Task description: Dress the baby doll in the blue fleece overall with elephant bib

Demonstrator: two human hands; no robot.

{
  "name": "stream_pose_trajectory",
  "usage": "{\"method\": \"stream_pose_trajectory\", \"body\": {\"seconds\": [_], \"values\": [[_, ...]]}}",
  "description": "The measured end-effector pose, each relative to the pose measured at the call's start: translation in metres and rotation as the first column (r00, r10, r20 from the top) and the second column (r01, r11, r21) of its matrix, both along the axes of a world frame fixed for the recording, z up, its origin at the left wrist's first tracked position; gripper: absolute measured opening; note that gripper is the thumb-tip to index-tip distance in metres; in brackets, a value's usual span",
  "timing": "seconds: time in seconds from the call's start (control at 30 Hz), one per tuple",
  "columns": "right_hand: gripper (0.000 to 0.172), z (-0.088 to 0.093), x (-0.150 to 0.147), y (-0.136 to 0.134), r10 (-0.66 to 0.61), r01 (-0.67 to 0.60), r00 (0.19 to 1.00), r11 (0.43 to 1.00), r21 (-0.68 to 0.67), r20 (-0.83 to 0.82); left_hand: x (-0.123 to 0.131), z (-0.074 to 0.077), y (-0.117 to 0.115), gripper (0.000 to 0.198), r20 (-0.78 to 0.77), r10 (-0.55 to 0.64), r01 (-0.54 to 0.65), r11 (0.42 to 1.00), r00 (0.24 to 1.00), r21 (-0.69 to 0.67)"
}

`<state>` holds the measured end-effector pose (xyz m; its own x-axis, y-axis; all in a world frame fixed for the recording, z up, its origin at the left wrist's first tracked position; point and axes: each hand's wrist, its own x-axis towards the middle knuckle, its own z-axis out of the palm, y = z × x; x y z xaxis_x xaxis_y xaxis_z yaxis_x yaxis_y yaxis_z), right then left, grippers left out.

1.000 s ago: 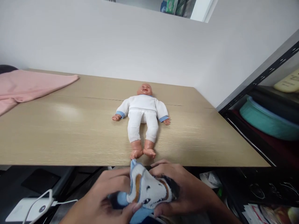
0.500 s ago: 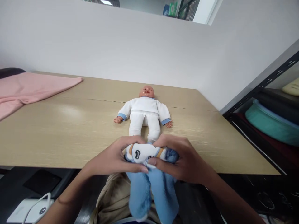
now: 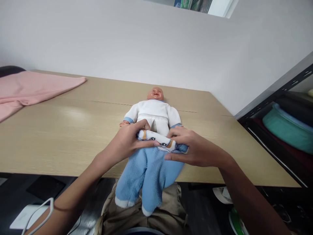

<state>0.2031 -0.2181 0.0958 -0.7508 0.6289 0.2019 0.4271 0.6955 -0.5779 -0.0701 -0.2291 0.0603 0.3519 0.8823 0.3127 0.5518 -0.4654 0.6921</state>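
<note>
Dressing step | my left hand [image 3: 127, 143] and right hand [image 3: 193, 150] pinch the waistband of fluffy blue fleece trousers [image 3: 146, 173], lying over the white-clad plastic baby doll [image 3: 156, 112]'s legs, pale wooden table [image 3: 61, 130] | next likely needs an even upward pull.

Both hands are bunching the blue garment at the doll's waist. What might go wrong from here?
The blue garment hangs past the front edge of the table, so a tug from the left hand or right hand may drag the doll toward that edge. The doll's legs are hidden under the bunched fabric, so a foot might snag unseen.
</note>
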Motion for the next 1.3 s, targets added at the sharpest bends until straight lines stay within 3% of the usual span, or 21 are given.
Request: {"method": "stream_pose_trajectory", "body": {"seconds": [0.1,0.2,0.33,0.43,0.5,0.57,0.63,0.7,0.8,0.97,1.03,1.13,1.23,1.3], "values": [[0.030,-0.005,-0.006,0.001,-0.046,0.046,0.999,0.998,-0.033,-0.017,0.001,-0.001,0.004,0.045,0.081,-0.021,0.025,0.999,0.996,-0.042],[0.031,-0.009,-0.013,0.001,-0.112,0.099,0.992,0.974,-0.206,-0.050,-0.003,0.001,0.001,0.048,0.175,-0.050,0.070,0.992,0.983,-0.107],[0.037,-0.015,-0.016,0.004,-0.237,0.114,0.952,0.862,-0.494,-0.194,-0.022,0.002,-0.004,0.055,0.042,-0.186,0.191,0.934,0.982,-0.302],[0.049,-0.021,-0.014,0.008,-0.305,0.145,0.936,0.789,-0.597,-0.175,-0.034,-0.001,-0.005,0.047,-0.017,-0.286,0.254,0.876,0.958,-0.409],[0.056,-0.024,-0.012,0.011,-0.219,0.100,0.968,0.786,-0.611,-0.124,-0.035,-0.004,-0.005,0.040,0.079,-0.303,0.309,0.864,0.950,-0.397],[0.058,-0.025,-0.010,0.013,-0.043,-0.026,0.995,0.772,-0.635,-0.092,-0.032,-0.005,-0.006,0.034,0.190,-0.302,0.351,0.872,0.934,-0.341],[0.057,-0.024,-0.009,0.012,0.118,-0.160,0.987,0.736,-0.658,-0.109,-0.026,-0.005,-0.008,0.034,0.243,-0.298,0.363,0.883,0.923,-0.297],[0.050,-0.022,-0.008,0.008,0.187,-0.240,0.971,0.705,-0.668,-0.151,-0.023,-0.006,-0.010,0.036,0.261,-0.310,0.381,0.878,0.914,-0.291],[0.047,-0.022,-0.006,0.001,0.083,-0.217,0.970,0.721,-0.658,-0.229,-0.026,-0.009,-0.011,0.046,0.311,-0.369,0.462,0.826,0.876,-0.322],[0.054,-0.033,-0.005,-0.007,-0.142,0.010,0.980,0.738,-0.675,-0.141,-0.040,-0.007,-0.011,0.067,0.439,-0.536,0.693,0.560,0.721,-0.454],[0.052,-0.035,-0.008,-0.007,-0.123,0.021,0.987,0.739,-0.673,-0.105,-0.042,-0.006,-0.011,0.056,0.421,-0.570,0.705,0.511,0.706,-0.491],[0.050,-0.033,-0.015,-0.006,0.113,-0.187,0.982,0.685,-0.704,-0.150,-0.037,-0.008,-0.010,0.027,0.376,-0.521,0.641,0.583,0.767,-0.500],[0.061,-0.029,-0.022,-0.004,0.292,-0.365,0.927,0.568,-0.737,-0.234,-0.031,-0.017,-0.009,0.030,0.467,-0.469,0.658,0.603,0.749,-0.450],[0.064,-0.027,-0.024,-0.004,0.300,-0.388,0.919,0.572,-0.722,-0.256,-0.029,-0.025,-0.010,0.036,0.527,-0.467,0.696,0.578,0.710,-0.425]]}}
